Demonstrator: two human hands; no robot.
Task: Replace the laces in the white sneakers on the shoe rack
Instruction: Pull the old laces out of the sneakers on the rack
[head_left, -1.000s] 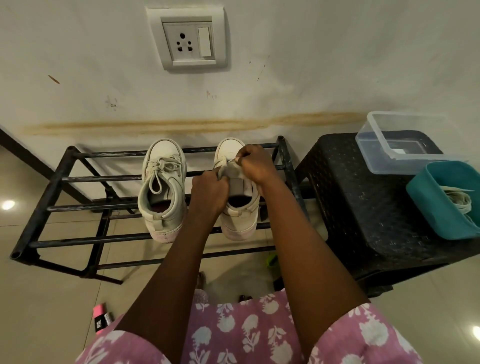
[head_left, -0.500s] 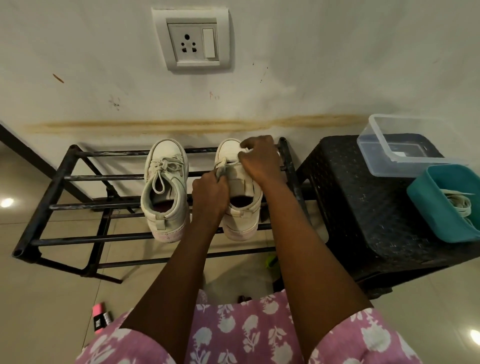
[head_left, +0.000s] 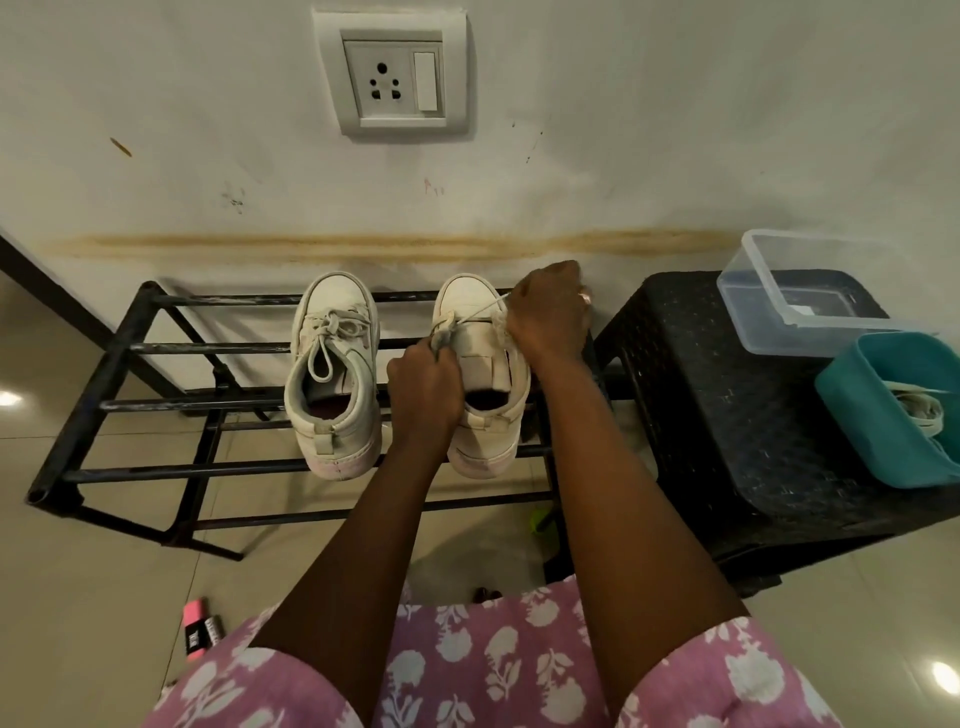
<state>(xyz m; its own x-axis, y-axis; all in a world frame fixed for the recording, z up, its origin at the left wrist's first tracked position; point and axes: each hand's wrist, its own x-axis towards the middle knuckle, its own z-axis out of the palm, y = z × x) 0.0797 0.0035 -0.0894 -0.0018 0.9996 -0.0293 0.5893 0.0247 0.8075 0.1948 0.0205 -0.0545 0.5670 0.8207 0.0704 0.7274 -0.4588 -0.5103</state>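
Right hand (head_left: 550, 317) and left hand (head_left: 426, 387) each pinch the lace (head_left: 480, 314) on right sneaker (head_left: 485, 374); rack (head_left: 104, 364) below.

No text, brand, number or sign can be read here. At about 7 o'clock in the view, a pink and black object (head_left: 200, 631) lies on the floor. Its black part carries white lettering, but the letters are too small and blurred to make out. At about 3 o'clock, a clear plastic container (head_left: 763, 306) holds a small white label (head_left: 803, 310), and any print on it is too small to tell. The white sneakers (head_left: 332, 374) near the centre show no legible mark from this angle.
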